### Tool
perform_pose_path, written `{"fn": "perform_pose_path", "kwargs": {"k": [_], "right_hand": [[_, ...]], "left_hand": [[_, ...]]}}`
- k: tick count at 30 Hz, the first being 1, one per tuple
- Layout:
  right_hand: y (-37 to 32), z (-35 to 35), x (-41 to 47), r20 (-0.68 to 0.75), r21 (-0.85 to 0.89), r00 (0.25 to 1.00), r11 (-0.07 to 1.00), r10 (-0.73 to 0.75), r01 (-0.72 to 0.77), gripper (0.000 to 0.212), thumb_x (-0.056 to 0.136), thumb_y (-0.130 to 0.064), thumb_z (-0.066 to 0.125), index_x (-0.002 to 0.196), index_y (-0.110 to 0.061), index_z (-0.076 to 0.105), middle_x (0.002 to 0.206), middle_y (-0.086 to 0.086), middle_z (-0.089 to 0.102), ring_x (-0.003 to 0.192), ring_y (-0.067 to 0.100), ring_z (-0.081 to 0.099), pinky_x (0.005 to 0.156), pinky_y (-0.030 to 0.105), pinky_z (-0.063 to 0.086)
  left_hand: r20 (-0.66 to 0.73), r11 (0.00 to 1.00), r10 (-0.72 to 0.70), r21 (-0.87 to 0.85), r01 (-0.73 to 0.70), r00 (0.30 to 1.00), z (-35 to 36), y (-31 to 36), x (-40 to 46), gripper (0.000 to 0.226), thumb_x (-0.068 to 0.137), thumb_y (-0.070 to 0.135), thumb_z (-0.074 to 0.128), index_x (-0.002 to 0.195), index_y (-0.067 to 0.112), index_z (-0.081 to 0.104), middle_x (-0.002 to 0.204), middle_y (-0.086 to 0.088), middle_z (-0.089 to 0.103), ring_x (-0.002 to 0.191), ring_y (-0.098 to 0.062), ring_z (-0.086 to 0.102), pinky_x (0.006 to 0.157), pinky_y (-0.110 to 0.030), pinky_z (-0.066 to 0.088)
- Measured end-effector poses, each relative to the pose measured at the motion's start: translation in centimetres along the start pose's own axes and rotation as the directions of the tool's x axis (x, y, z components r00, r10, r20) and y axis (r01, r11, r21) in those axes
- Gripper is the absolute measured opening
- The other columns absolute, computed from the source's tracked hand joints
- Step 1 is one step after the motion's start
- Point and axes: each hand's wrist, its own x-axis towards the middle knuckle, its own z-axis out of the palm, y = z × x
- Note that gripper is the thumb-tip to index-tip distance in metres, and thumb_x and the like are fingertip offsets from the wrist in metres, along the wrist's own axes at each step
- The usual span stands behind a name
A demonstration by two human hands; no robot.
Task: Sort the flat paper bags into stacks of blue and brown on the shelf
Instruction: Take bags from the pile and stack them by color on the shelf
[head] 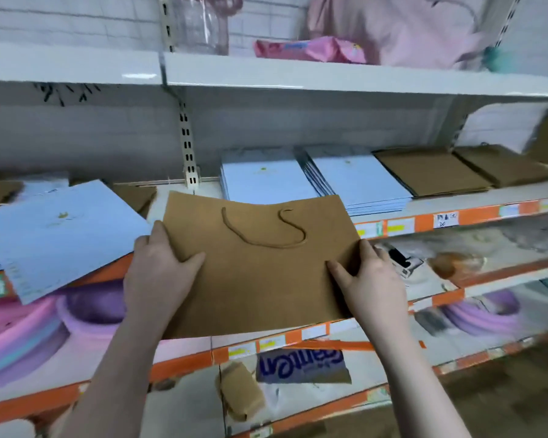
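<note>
Both hands hold one brown bag out in front of the shelf.

My left hand (162, 267) and right hand (369, 276) each pinch a side edge of the brown bag (263, 273), thumbs on top, its rope handle lying loose. The brown stack (431, 172) lies right of the bag on the shelf (456, 197), beyond the blue stacks (358, 181). The risk I see: brushing a blue stack and skewing it.

We count two hands, the left hand (162, 267) and the right hand (370, 276), on one brown paper bag (260, 270) with one rope handle (263, 229). On the shelf (456, 203) we see two blue bag stacks (266, 181) (358, 181) and two brown bag stacks (427, 172) (503, 165). One loose blue heap (60, 229) lies left; how many bags it holds, we cannot tell.
</note>
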Motion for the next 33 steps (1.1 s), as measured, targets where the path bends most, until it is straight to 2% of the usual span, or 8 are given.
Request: {"fn": "perform_pose_path", "kwargs": {"k": [6,12,20,25,30,33], "right_hand": [[5.6,-0.5,5.2,-0.030,0.005,0.996,0.997,0.081,-0.081,0.063,0.087,-0.046,0.057,0.135,-0.009,0.042,0.127,0.013,0.048,0.117,0.033,0.047,0.088,0.037,0.040],[9.6,-0.8,13.1,-0.073,-0.059,0.995,0.996,0.068,-0.072,0.067,0.088,-0.046,0.056,0.139,-0.008,0.035,0.126,0.012,0.046,0.115,0.033,0.046,0.091,0.038,0.037],[17.4,-3.6,21.4,-0.086,-0.117,0.993,0.988,0.086,-0.096,0.075,0.090,-0.050,0.050,0.147,-0.011,0.020,0.136,0.010,0.040,0.122,0.028,0.041,0.099,0.033,0.032],[25.3,-5.8,27.3,-0.091,-0.105,0.992,0.990,0.090,-0.099,0.076,0.090,-0.052,0.050,0.148,-0.014,0.020,0.138,0.008,0.040,0.123,0.026,0.040,0.099,0.036,0.034],[35.2,-8.8,32.9,-0.032,-0.109,0.998,0.993,0.049,-0.052,0.074,0.089,-0.052,0.051,0.146,-0.014,0.024,0.134,0.008,0.044,0.120,0.027,0.043,0.098,0.036,0.037],[40.7,-11.4,36.1,0.002,-0.115,0.999,0.993,0.037,-0.037,0.068,0.089,-0.050,0.052,0.143,-0.014,0.030,0.130,0.009,0.046,0.117,0.028,0.045,0.095,0.037,0.039]], "left_hand": [[0.019,0.999,0.036,0.003,-0.036,0.999,5.3,7.1,1.1,0.070,0.081,0.037,0.068,0.135,0.006,0.036,0.121,-0.022,0.045,0.110,-0.042,0.049,0.086,-0.047,0.042],[0.026,0.999,-0.003,-0.047,0.005,1.000,12.0,14.4,4.7,0.075,0.082,0.037,0.067,0.141,0.009,0.031,0.127,-0.019,0.042,0.115,-0.040,0.047,0.087,-0.047,0.040],[0.063,0.998,0.056,-0.021,-0.055,0.996,19.7,25.2,7.0,0.073,0.084,0.039,0.065,0.143,0.013,0.030,0.129,-0.018,0.042,0.111,-0.041,0.049,0.083,-0.050,0.042],[0.055,0.999,0.043,-0.035,-0.041,0.998,25.3,32.7,5.7,0.074,0.082,0.039,0.067,0.141,0.014,0.031,0.131,-0.018,0.042,0.112,-0.041,0.049,0.084,-0.049,0.043],[0.068,0.998,-0.036,-0.048,0.039,0.997,32.4,41.0,1.4,0.063,0.080,0.037,0.069,0.128,0.011,0.038,0.120,-0.017,0.044,0.104,-0.041,0.052,0.074,-0.043,0.039],[0.118,0.998,-0.054,-0.028,0.058,0.992,36.2,46.3,-1.0,0.067,0.078,0.037,0.071,0.130,0.010,0.037,0.120,-0.018,0.043,0.106,-0.041,0.052,0.078,-0.044,0.042]]}}
